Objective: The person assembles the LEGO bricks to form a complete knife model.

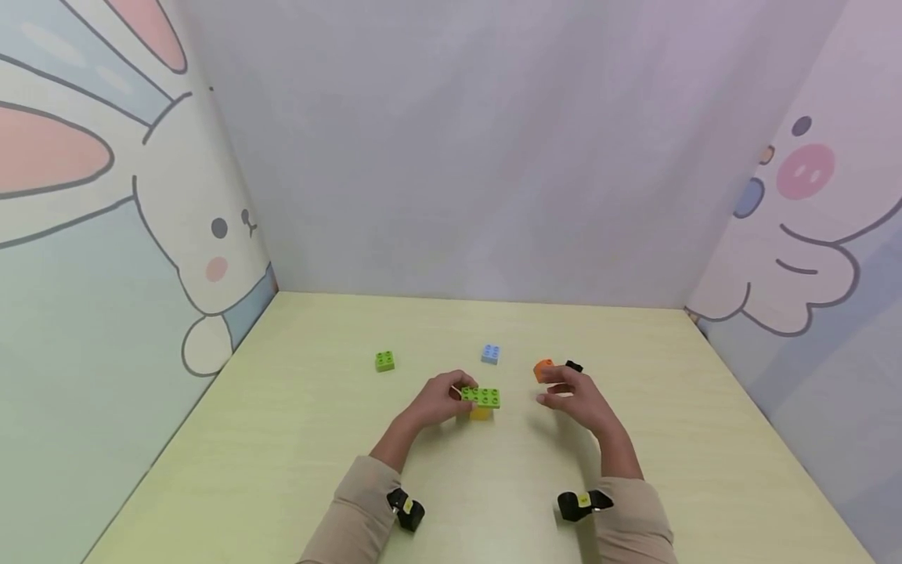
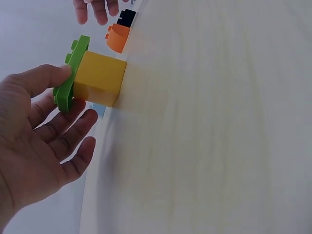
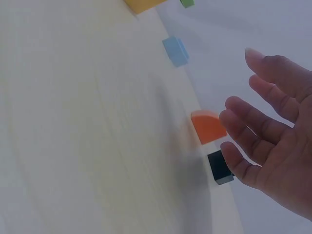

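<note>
My left hand (image 1: 438, 401) pinches a long light-green building brick (image 1: 486, 397) between thumb and fingers. Under that brick sits a yellow block (image 2: 100, 78), which stands on the table with the green one across its top. My right hand (image 1: 579, 398) hovers to the right with its fingers loosely bent and nothing between them. Just beyond its fingers are an orange brick (image 3: 208, 126) with a rounded side and a black brick (image 3: 220, 167), partly covered by the fingers in the head view.
A small blue brick (image 1: 490, 354) lies behind the green and yellow pair. Farther left is a small green brick (image 1: 384, 361). The pale wooden table (image 1: 282, 470) ends at a plain back wall, with cartoon-printed walls on both sides.
</note>
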Motion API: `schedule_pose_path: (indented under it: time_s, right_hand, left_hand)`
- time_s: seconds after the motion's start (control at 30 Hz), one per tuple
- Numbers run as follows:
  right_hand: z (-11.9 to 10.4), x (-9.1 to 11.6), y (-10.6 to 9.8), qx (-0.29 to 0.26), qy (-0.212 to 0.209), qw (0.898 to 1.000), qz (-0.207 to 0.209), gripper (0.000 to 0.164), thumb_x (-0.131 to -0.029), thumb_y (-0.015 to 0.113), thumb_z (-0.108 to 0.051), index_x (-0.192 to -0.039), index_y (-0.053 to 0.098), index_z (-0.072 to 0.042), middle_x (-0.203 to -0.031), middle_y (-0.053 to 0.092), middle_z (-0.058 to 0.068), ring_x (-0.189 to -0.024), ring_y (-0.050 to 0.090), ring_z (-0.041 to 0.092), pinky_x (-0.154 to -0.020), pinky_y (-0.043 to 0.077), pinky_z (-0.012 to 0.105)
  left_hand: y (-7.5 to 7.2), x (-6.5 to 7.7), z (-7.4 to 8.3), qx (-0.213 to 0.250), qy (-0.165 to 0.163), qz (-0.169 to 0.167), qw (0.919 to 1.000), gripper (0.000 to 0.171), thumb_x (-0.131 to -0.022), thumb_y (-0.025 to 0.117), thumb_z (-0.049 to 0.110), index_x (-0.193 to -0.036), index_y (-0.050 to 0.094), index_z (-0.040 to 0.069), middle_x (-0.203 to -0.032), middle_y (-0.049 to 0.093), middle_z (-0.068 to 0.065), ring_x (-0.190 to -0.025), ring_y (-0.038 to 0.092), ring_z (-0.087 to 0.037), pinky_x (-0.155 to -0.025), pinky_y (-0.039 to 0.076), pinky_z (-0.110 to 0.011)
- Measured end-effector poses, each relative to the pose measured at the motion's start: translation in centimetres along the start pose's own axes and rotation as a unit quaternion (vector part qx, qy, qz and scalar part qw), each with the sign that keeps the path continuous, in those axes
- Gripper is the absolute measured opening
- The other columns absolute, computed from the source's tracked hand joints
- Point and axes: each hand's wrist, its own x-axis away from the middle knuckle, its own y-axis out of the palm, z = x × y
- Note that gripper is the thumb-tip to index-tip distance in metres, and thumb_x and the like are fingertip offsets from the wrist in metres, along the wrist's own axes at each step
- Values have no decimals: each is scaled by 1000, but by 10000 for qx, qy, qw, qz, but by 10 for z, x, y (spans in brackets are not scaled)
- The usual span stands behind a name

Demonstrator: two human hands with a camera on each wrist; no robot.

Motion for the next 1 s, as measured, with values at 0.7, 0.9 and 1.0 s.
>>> schedule_pose_path:
  time_s: [0.7, 0.9, 1.0]
  right_hand:
    - [38, 1, -38, 494, 288, 9961, 668, 56, -85, 70, -22, -130, 48, 2, -123, 50, 27, -110, 50, 41, -85, 44, 49]
    - [44, -2, -43, 510, 447, 9951, 717, 60, -86, 69, -22, -134, 43, 3, -129, 44, 29, -113, 46, 43, -87, 42, 51]
    - [49, -5, -46, 463, 470, 9952, 717, 61, -86, 68, -21, -135, 41, 3, -130, 42, 30, -114, 45, 44, -88, 41, 52]
  left_hand:
    - [1, 0, -2, 85, -207, -58, 9997, 25, -83, 66, 11, -107, 62, 12, -97, 58, 3, -88, 51, -18, -75, 44, -33]
    - [0, -2, -6, 228, -171, -162, 9995, 24, -84, 66, 11, -108, 61, 12, -98, 58, 2, -87, 52, -16, -75, 44, -31]
    - [0, -2, -8, 306, -137, -200, 9992, 25, -85, 66, 11, -109, 61, 12, -99, 58, 1, -87, 53, -16, -74, 45, -31]
